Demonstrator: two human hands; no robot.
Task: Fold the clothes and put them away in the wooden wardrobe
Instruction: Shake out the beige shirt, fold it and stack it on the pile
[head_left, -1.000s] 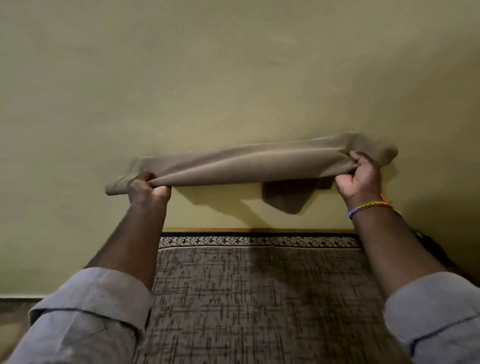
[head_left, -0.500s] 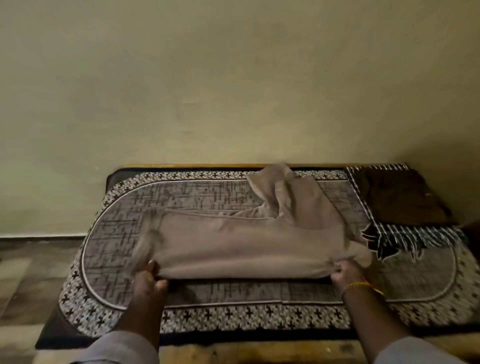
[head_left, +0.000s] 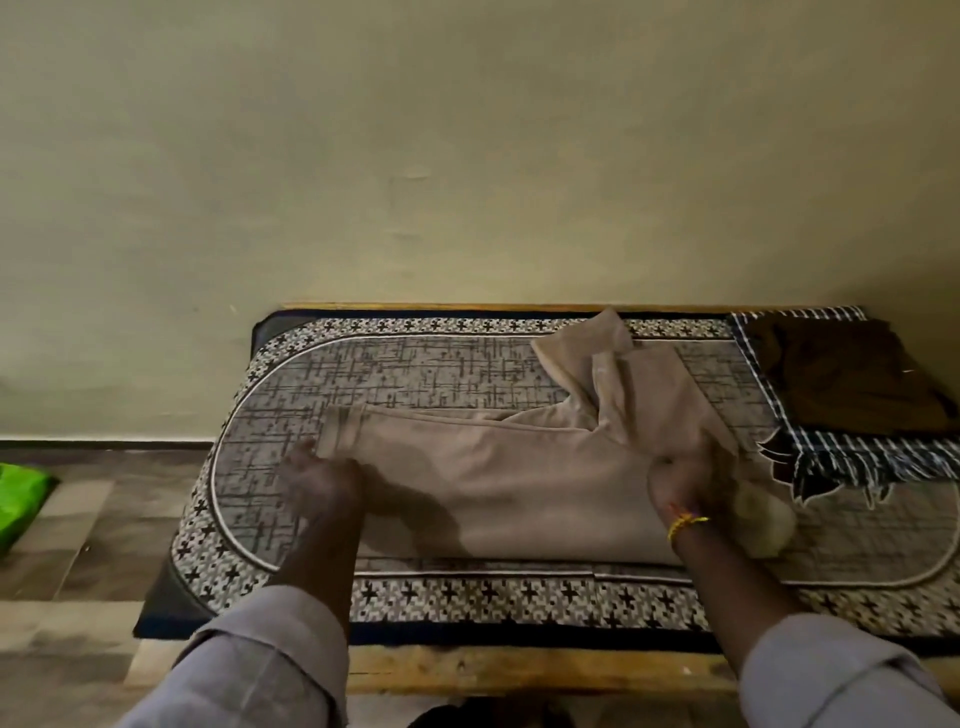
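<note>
Beige trousers (head_left: 519, 493) lie flat along a patterned mat (head_left: 415, 374), legs pointing left and waist to the right, with one flap turned up toward the wall. My left hand (head_left: 319, 483) lies palm down at the leg-cuff end, blurred, its fingers spread onto the mat. At the waist end, my right hand (head_left: 685, 483), with a coloured thread bracelet on the wrist, bunches the cloth in its closed fingers. The wardrobe is not in view.
The mat covers a low wooden bench (head_left: 519, 670) against a plain wall. At the right end of the bench a dark brown garment (head_left: 841, 384) lies on a checked cloth (head_left: 857, 462). Something bright green (head_left: 21, 499) sits on the tiled floor at the far left.
The trousers were held up stretched between both hands, then lowered onto the mat. Since half a second ago both hands have moved up along the cloth, and the left hand's grip has loosened.
</note>
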